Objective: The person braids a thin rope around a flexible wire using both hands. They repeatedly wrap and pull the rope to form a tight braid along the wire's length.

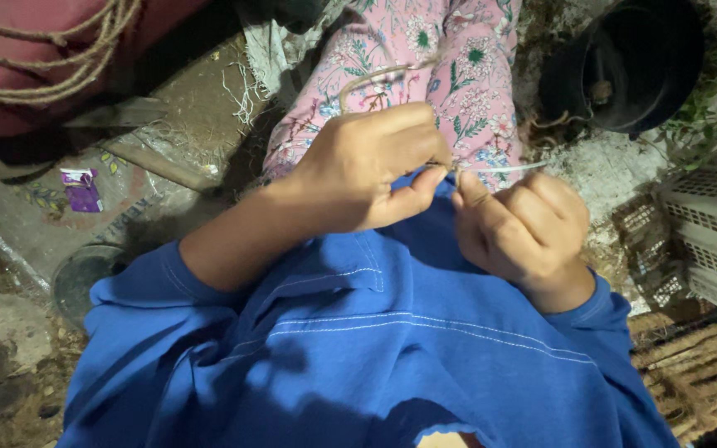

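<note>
Fibre strand (pixel 499 168) — a thin, pale, stiff-looking thread — runs between the 2 hands just above the person's lap, with a short stretch poking out to the right over the flowered cloth. A looser, tan loop of the same kind of fibre curves up over the knee behind the hands.

The left hand (pixel 367 170) comes in from the left with the forearm bare and the wrist bent down; its fingers are curled into a loose fist and the thumb presses against the forefinger, pinching the strand at its left end. The right hand (pixel 524 228) sits just beside it, nearly touching, knuckles up and fingers folded under, its thumb raised against the strand — the grip there is closed on the thread too, though the fingertips themselves are hidden.

Under both hands lies a blue shirt (pixel 392 332), smooth knit with pale double stitching, its sleeves pushed up. Beyond the hands are pink floral trousers (pixel 466 75) of thin printed cloth. At the upper left, coarse twisted rope (pixel 60 58) loops over a dark red bundle. A black round pot (pixel 624 66) stands at the upper right on rough ground, and a white plastic lattice basket (pixel 711 232) sits at the right edge, with thick brown coir rope (pixel 699 373) coiled below it.
</note>
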The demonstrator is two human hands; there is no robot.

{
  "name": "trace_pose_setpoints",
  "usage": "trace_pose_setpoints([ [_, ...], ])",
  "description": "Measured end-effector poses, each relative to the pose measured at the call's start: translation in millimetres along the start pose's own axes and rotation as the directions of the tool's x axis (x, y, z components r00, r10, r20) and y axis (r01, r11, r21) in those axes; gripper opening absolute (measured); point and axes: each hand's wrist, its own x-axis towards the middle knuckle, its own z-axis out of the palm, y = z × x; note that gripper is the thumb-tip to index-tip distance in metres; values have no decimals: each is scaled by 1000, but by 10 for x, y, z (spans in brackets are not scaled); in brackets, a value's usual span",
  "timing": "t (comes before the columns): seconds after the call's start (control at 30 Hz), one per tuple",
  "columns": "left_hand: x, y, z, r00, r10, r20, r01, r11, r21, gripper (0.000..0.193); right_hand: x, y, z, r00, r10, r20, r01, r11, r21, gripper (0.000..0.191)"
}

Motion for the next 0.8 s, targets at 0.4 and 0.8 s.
trace_pose_setpoints([
  [0.4, 4, 100, 199, 984, -111, -140, 78, 972, -220, 8, -459, 126, 419, 860, 463, -214, -331, 825, 457, 9],
  [0.8, -55, 54, 151, 1000, -15, -25, 7, 960, -279, 15, -469, 256, 483, 730, 556, 397, -406, -115, 907, 17],
])
